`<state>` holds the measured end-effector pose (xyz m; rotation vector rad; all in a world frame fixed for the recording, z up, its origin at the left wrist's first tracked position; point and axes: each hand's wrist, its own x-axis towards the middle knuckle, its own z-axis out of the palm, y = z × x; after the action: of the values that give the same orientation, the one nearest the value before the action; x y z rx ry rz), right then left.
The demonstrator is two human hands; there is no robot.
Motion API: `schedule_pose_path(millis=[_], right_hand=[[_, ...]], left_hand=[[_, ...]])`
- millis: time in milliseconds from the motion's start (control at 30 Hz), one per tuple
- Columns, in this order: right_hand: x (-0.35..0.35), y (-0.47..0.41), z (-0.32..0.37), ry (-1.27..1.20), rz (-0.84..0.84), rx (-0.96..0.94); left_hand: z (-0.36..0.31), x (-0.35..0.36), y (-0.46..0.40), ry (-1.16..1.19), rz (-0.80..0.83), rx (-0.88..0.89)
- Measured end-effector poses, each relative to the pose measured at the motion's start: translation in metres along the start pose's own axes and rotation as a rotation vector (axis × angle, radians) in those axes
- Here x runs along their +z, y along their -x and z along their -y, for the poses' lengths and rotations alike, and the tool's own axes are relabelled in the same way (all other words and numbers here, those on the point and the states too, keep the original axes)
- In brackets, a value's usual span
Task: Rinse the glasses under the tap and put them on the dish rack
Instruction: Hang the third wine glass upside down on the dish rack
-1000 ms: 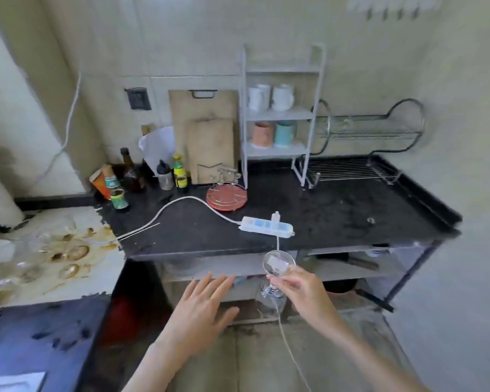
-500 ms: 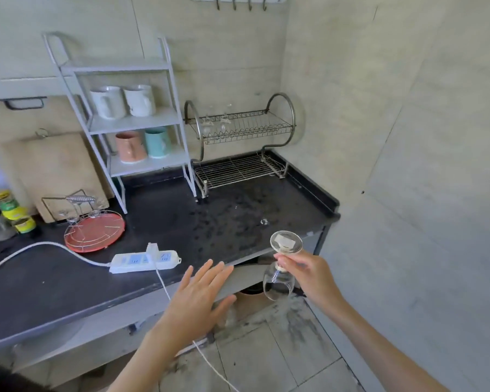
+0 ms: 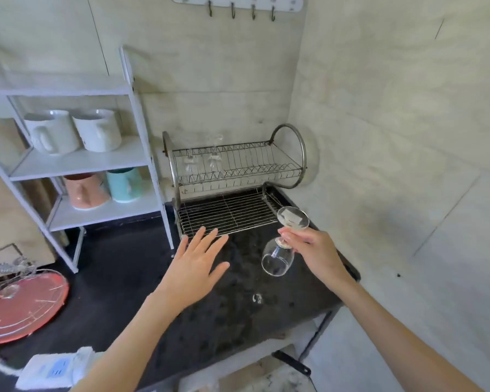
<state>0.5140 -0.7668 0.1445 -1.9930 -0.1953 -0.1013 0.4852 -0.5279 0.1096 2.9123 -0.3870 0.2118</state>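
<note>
Head view. Your right hand (image 3: 313, 247) holds a stemmed glass (image 3: 277, 257) upside down, its grip pinched on the stem just under the foot, bowl hanging mouth-down over the dark table (image 3: 119, 281). The fingers cover most of the stem, so how they wrap it is hard to make out. Your left hand (image 3: 194, 268) hovers flat above the table, fingers straight and spread, holding nothing.

The dish rack (image 3: 238, 176) stands in the far corner against the wall, beyond both hands. Two clear glasses (image 3: 203, 161) hang inverted at the left end of its upper tier; they are faint against the wall and their outlines are blurred. The rest of that tier and the lower grid show bare wire.

To the left of the rack stands a white shelf unit (image 3: 77, 162), its left side cut off by the frame; it carries two white mugs (image 3: 74, 131) above a pink mug (image 3: 87, 190) and a teal mug (image 3: 124, 183). A red round tray (image 3: 23, 305) with a wire stand lies at the left edge, partly cropped. A white power strip (image 3: 54, 369) sits at the table's near edge, close to your left forearm.

The table ends just right of your right wrist, near the side wall. Between the hands and the rack, the wet-looking table surface is open, with one small glinting spot (image 3: 257, 298) that cannot be identified.
</note>
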Motion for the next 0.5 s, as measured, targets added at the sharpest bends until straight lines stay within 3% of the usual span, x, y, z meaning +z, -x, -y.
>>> schedule_pose_path(millis=[100,200,300,500], right_hand=[[-0.008,-0.063,-0.001,-0.015,-0.016,-0.026],[-0.011,-0.132,0.004,-0.055,-0.008,-0.061],[-0.009,-0.2,0.011,-0.051,0.037,-0.156],[0.011,-0.313,0.014,-0.02,0.185,-0.223]], left_hand=[[0.003,-0.002,-0.047,-0.034,0.037,-0.037],[0.014,0.004,-0.092,-0.053,-0.057,-0.1],[0.024,0.005,-0.134,-0.084,-0.137,-0.167],[0.042,0.016,-0.189,-0.093,-0.109,-0.306]])
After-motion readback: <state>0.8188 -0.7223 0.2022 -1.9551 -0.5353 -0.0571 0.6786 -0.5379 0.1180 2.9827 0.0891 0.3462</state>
